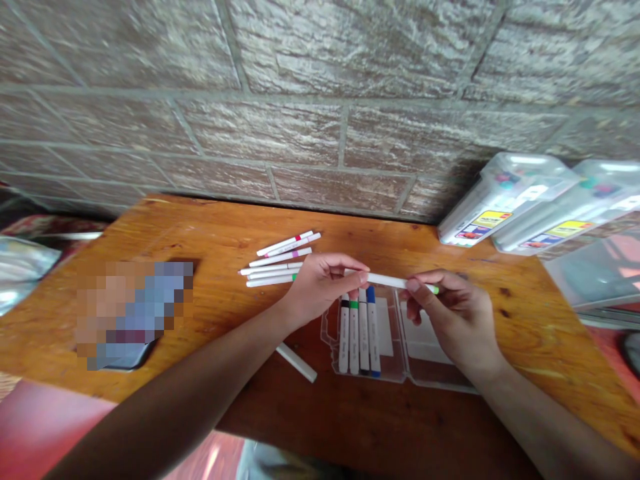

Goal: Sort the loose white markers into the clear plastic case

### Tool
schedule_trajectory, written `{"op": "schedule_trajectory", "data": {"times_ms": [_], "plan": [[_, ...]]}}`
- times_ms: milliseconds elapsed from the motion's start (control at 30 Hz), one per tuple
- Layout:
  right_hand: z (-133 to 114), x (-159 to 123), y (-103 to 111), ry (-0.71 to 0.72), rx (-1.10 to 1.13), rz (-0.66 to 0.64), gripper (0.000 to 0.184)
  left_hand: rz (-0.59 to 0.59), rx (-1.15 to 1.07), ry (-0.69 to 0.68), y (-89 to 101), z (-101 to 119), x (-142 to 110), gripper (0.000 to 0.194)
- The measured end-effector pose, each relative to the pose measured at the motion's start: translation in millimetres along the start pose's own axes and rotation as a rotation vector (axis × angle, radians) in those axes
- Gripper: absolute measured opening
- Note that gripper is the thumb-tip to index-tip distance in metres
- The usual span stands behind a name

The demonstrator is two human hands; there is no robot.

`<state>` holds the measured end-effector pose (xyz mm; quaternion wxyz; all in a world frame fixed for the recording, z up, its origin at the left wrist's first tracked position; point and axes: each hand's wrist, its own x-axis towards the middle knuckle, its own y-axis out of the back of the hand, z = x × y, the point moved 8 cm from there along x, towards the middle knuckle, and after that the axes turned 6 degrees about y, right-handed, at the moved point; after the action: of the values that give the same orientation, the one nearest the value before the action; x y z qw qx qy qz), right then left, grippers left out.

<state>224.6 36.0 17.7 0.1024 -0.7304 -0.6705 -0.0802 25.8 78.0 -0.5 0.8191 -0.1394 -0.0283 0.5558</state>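
Note:
A white marker pen [387, 280] with a light green end is stretched between my two hands. My left hand [330, 280] pinches its left end, and my right hand [450, 313] grips it near the green tip. Below them lies an open clear plastic case [406, 347]. Several markers [361, 337] with black, green and blue marks lie side by side in its left half. Left of my left hand, several loose white markers [280, 258] with red, purple and green bands lie on the table. Another white marker [299, 362] lies under my left forearm, partly hidden.
The wooden table [210, 233] stands against a stone-block wall [300, 140]. Two clear plastic cases [475, 223] with yellow labels stand at the back right. A phone [127, 357], mostly blurred out, lies on the left. A clear plastic bag [25, 270] shows at the far left.

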Motion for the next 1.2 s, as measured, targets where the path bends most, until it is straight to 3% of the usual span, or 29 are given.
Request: {"op": "schedule_trajectory", "data": {"times_ms": [467, 867, 1200], "plan": [[4, 0, 4, 0.012, -0.138, -0.016, 0.017, -0.059, -0.053, 0.013, 0.0, -7, 5, 0.035], [18, 0, 3, -0.091, 0.001, -0.067, 0.017, -0.043, -0.021, 0.017, 2.6, -3, 1, 0.029], [10, 3, -1, -0.037, -0.013, -0.065, 0.013, -0.029, 0.043, -0.049, 4.1, 3, -1, 0.019]]}}
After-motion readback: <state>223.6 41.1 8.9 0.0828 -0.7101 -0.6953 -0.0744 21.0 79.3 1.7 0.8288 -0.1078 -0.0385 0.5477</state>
